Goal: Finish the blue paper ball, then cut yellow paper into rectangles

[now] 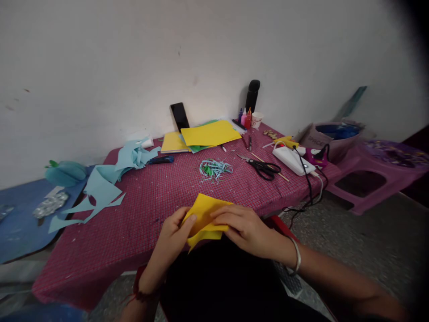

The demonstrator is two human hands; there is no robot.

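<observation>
Fingers of the left hand (174, 235) and right hand (248, 230) close round opposite sides of a bent, bright-yellow paper sheet (204, 210), at the near edge of the red-checked, cloth-covered surface (140, 223). Uneven pressure could crease it crookedly (its lower flap looks loose).

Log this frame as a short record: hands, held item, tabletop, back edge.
left_hand: holds the paper's left side, thumb on top
right_hand: on the paper's right side, fingers over it
held_item: yellow paper, bent, above the table's near edge
surface: red checked tablecloth
table_left: light-blue paper scraps
table_middle: pile of shredded paper strips
table_right: black-handled scissors by a thin stick
back_edge: upright smartphone, paper cup
</observation>
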